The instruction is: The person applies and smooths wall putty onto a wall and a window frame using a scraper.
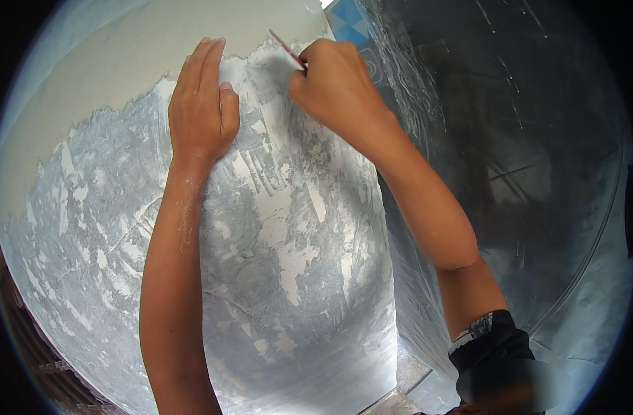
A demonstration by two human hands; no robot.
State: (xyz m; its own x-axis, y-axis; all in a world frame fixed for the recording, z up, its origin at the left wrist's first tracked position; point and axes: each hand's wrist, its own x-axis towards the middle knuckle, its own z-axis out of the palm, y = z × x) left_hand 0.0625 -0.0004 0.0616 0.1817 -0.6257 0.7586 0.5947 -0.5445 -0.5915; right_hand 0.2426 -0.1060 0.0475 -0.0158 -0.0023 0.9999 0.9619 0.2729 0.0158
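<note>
Pressing flat against the wall, the left hand (200, 104) lies at about 11 o'clock in the head view, fingers straight and together, pointing to 12 o'clock, thumb tucked alongside; it holds nothing, palm resting on the surface.

Item: right hand (333, 86), at about 12 o'clock, just beside the left hand and apart from it. Closed in a fist around a thin red-edged scraper blade (287, 50); the blade juts from the top of the fist toward 11 o'clock, its tip meeting the wall surface between the two hands.

Item: pale beige smooth wall coating (109, 62), an unbroken patch filling the area from 9 to 12 o'clock, its lower edge ragged. The blade tip sits right at this ragged edge.

Item: grey-white scraped wall surface (288, 263), streaked and mottled, with brighter white patches, spreading from centre down to 6 and 8 o'clock. Both forearms cross it, rising from the lower edge; the left forearm carries a dusting of white powder.

Item: dark glossy adjoining wall panel (510, 152), at 2 to 4 o'clock, marked with fine pale scratches, meeting the scraped surface along a vertical corner.

Item: blue and white tiled patch (347, 24), small, at 12 o'clock above the right hand.

Item: black sleeve with patterned cuff (496, 342), at 5 o'clock on the right upper arm.
</note>
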